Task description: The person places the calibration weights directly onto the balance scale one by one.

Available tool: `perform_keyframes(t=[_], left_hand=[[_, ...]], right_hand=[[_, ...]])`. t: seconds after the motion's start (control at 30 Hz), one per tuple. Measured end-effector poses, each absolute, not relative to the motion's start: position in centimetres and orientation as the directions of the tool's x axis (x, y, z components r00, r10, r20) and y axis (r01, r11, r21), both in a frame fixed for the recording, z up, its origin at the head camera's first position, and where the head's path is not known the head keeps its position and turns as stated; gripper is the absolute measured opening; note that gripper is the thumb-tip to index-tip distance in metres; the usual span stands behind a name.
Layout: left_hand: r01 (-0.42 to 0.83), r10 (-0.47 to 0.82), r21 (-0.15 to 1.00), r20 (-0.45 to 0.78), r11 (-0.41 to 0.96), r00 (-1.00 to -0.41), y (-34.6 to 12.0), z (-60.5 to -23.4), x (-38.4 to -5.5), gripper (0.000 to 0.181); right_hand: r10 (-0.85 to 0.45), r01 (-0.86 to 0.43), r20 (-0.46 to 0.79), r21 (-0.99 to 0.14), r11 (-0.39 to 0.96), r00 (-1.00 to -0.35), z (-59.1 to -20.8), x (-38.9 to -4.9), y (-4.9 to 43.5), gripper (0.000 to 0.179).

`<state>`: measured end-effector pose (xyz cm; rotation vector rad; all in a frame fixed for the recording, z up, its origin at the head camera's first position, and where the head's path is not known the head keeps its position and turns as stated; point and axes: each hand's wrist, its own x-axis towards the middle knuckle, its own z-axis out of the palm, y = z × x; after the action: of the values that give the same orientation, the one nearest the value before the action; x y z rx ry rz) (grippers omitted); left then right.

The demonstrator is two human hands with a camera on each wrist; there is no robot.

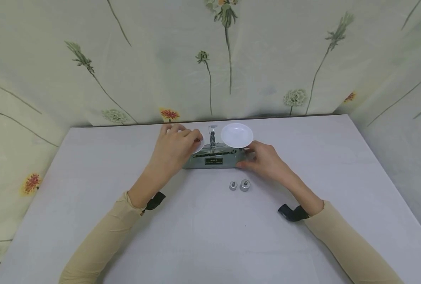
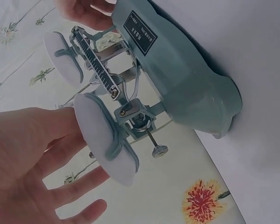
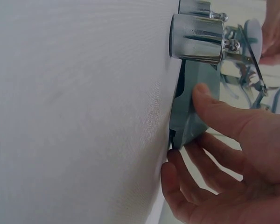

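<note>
Grey-green metal for the balance, set upright on the white tabletop near its far edge. Round the right end of its base, the right hand, grasping firmly enough to show thumb on the front and fingers about the end. At the white left pan, the left hand, some fingertips hidden behind it, other fingers loosely spread; cannot tell whether pinching anything. Just beside those fingers, a small metal knob. Opposite, the white right pan. Before the base, a smaller weight just left of a larger weight, both shiny. Below the wrists, black straps and beige sleeves. Behind everything, a pale flowered backdrop.
</note>
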<state>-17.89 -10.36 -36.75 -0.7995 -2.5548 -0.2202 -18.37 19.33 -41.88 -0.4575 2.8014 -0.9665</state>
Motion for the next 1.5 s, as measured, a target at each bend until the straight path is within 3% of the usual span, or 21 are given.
perform_keyframes(t=[0.23, 1.5], left_hand=[[0.567, 0.499, 0.038, 0.43, 0.823, -0.752, -10.32, -36.93, -17.8, 0.005], [0.553, 0.471, 0.048, 0.465, 0.832, -0.749, -11.01, -36.39, -17.42, 0.009]], right_hand=[[-0.332, -0.245, -0.026, -0.62, 0.745, -0.943, -41.99, -18.36, 19.39, 0.062], [-0.326, -0.229, -0.047, -0.618, 0.752, -0.944, -41.89, -18.41, 19.42, 0.06]])
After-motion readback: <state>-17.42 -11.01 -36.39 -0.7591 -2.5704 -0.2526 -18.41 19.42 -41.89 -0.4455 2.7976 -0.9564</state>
